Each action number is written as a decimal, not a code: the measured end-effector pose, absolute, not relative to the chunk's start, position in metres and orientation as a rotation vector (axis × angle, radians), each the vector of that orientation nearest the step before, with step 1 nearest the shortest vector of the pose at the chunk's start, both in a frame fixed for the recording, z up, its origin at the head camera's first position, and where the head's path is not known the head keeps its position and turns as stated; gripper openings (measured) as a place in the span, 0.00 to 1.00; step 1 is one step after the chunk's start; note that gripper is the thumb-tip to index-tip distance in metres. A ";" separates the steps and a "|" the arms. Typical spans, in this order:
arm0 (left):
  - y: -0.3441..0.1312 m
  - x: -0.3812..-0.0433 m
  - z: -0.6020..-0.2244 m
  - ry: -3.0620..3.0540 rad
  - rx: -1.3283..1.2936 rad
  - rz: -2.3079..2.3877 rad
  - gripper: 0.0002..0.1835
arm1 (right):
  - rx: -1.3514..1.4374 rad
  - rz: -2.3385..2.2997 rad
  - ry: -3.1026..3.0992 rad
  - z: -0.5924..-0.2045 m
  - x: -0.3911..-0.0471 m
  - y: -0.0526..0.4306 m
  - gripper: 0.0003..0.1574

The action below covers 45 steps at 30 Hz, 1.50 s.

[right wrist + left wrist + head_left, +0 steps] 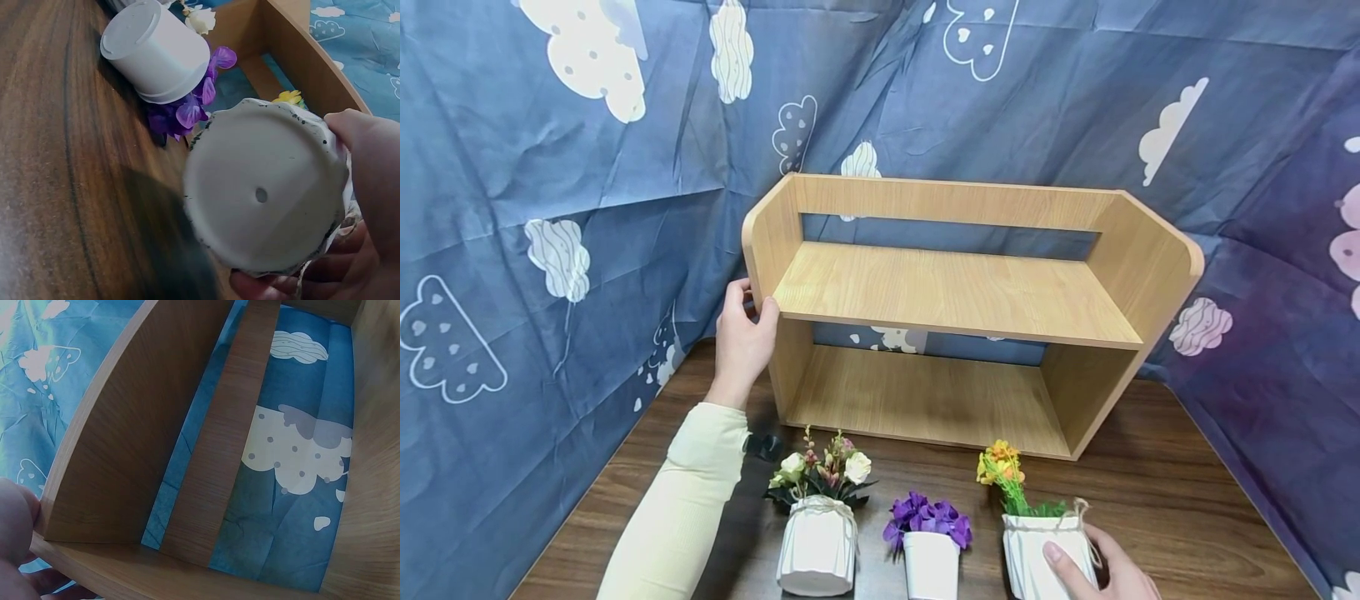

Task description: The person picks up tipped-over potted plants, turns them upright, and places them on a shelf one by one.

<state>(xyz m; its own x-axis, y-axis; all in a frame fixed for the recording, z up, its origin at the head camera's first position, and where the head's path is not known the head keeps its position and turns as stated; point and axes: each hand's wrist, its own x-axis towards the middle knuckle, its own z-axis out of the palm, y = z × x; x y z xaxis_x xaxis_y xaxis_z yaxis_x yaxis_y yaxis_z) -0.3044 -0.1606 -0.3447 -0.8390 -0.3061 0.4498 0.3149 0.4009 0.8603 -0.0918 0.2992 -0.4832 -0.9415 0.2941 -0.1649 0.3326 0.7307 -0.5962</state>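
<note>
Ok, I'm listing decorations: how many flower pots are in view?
3 in the head view: the pale-flowered pot at left, the purple-flowered pot in the middle, the orange-flowered pot at right, held in the right hand. Others may sit out of frame.

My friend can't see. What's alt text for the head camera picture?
A person's left hand grips the side of a wooden shelf; the right hand holds a white pot of yellow-orange flowers. Two more white flower pots are on the brown table.
</note>
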 end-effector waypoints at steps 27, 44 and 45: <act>-0.161 -0.305 -0.345 -2.109 -0.003 -1.453 0.24 | 0.464 -1.195 3.170 -0.508 -0.078 0.291 0.49; -0.160 -0.303 -0.345 -2.116 0.005 -1.450 0.25 | 0.480 -1.395 3.043 -0.516 -0.077 0.287 0.52; -0.160 -0.303 -0.345 -2.114 0.005 -1.450 0.25 | 0.473 -1.400 3.049 -0.517 -0.077 0.288 0.52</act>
